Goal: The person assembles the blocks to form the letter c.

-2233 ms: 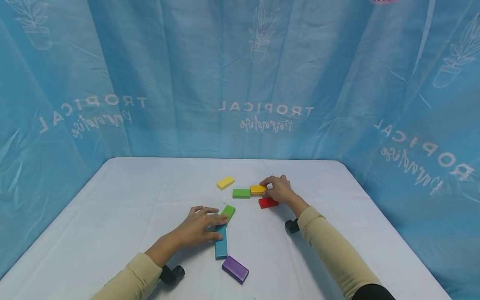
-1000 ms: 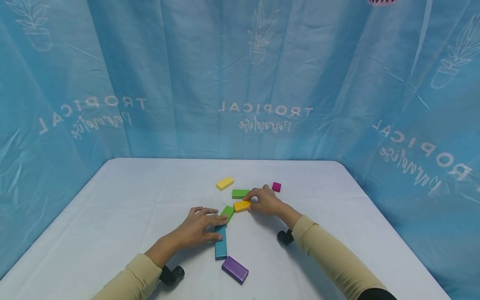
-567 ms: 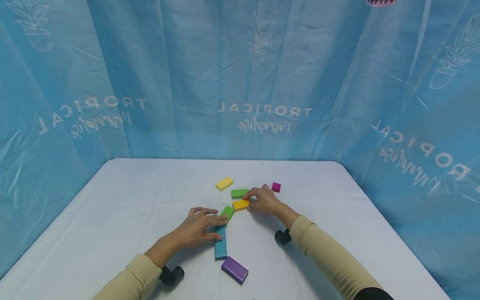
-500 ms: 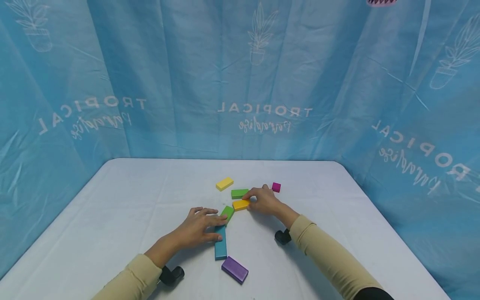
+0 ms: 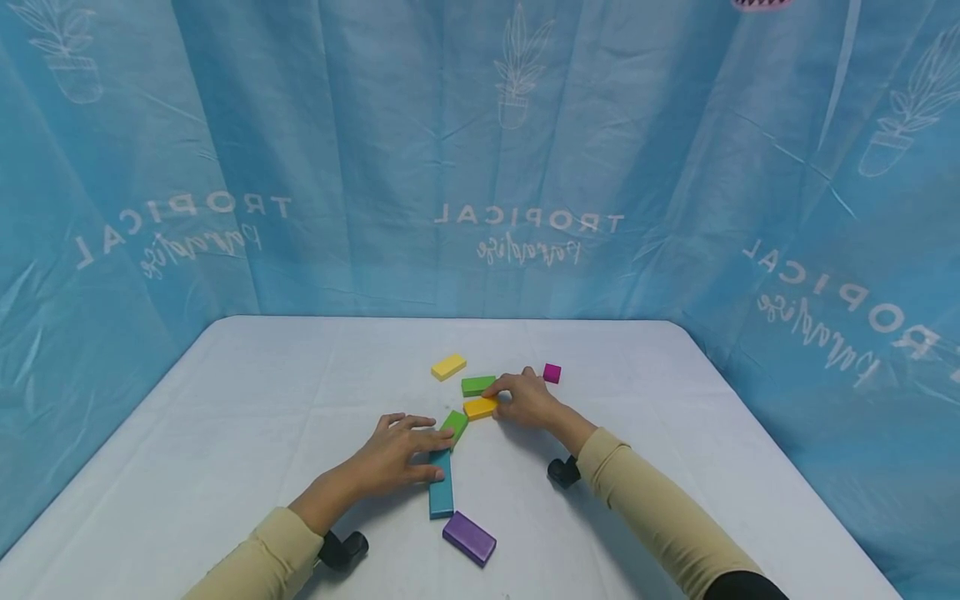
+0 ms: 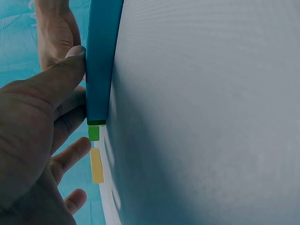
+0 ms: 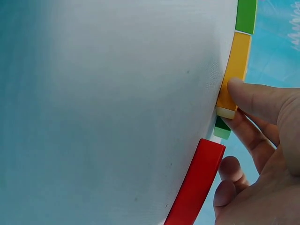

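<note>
My left hand [image 5: 393, 457] lies over a teal block [image 5: 442, 496] and a slanted green block [image 5: 454, 423] that meets its far end. The thumb rests on the teal one and the fingertips are at the joint, fingers mostly straight. My right hand [image 5: 531, 402] pinches an orange-yellow block [image 7: 236, 61] between thumb and fingers, its left end right at the slanted green block. In the right wrist view a red block [image 7: 196, 183] lies beside the curled lower fingers; the hand hides it in the head view.
Behind the orange-yellow block lies another green block [image 5: 477, 386], with a yellow block [image 5: 448, 367] farther back. A small magenta block [image 5: 552, 373] is beyond the right hand, a purple block [image 5: 469, 538] near the front. Blue curtains [image 5: 480, 167] surround the white table [image 5: 225, 392].
My right hand has brought the orange-yellow block nearer and leftward, to the slanted green block's end, then nudged it slightly. The magenta block came into view. My left hand stays put.
</note>
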Demonstrator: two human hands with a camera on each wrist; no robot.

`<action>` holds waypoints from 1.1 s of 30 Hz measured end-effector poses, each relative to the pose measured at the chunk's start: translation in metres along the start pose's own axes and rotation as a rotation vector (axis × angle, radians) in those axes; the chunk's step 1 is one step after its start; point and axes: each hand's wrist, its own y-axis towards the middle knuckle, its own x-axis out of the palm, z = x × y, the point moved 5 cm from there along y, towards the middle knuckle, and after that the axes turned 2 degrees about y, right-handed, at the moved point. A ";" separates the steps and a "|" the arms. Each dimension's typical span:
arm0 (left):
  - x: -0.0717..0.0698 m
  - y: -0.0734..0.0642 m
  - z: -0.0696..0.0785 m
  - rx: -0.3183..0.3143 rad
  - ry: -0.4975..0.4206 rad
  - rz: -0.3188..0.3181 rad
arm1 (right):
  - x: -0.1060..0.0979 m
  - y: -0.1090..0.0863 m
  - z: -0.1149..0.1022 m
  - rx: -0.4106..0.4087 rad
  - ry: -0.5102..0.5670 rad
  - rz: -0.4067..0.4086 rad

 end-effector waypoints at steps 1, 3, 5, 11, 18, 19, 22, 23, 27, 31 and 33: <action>0.000 0.000 0.000 -0.001 0.002 -0.001 | 0.000 0.000 0.000 0.002 -0.003 -0.001; -0.001 0.000 0.000 -0.005 0.004 -0.002 | 0.000 0.000 0.000 0.007 -0.008 -0.001; -0.001 0.000 0.000 -0.010 0.006 -0.003 | 0.000 0.001 0.000 0.013 -0.012 -0.001; 0.000 0.001 -0.001 -0.009 0.012 -0.001 | 0.001 0.002 0.001 0.007 -0.012 -0.002; 0.000 0.001 -0.002 -0.009 0.003 0.000 | 0.000 0.001 0.000 0.004 0.018 0.000; 0.001 0.001 -0.002 -0.010 0.003 -0.001 | 0.000 0.001 0.000 0.004 0.026 0.002; 0.001 0.001 -0.001 -0.016 0.000 -0.005 | -0.002 0.000 0.000 -0.002 0.050 0.007; 0.001 0.001 -0.001 -0.017 0.000 -0.006 | -0.002 0.000 -0.001 -0.007 0.056 0.007; 0.001 0.001 0.000 -0.018 0.000 -0.009 | -0.005 0.000 -0.001 -0.037 0.071 0.022; 0.001 0.001 0.000 -0.018 -0.002 -0.011 | -0.012 0.000 0.002 -0.018 0.104 0.056; 0.001 0.002 0.000 -0.021 -0.003 -0.014 | -0.016 0.001 0.004 0.008 0.125 0.076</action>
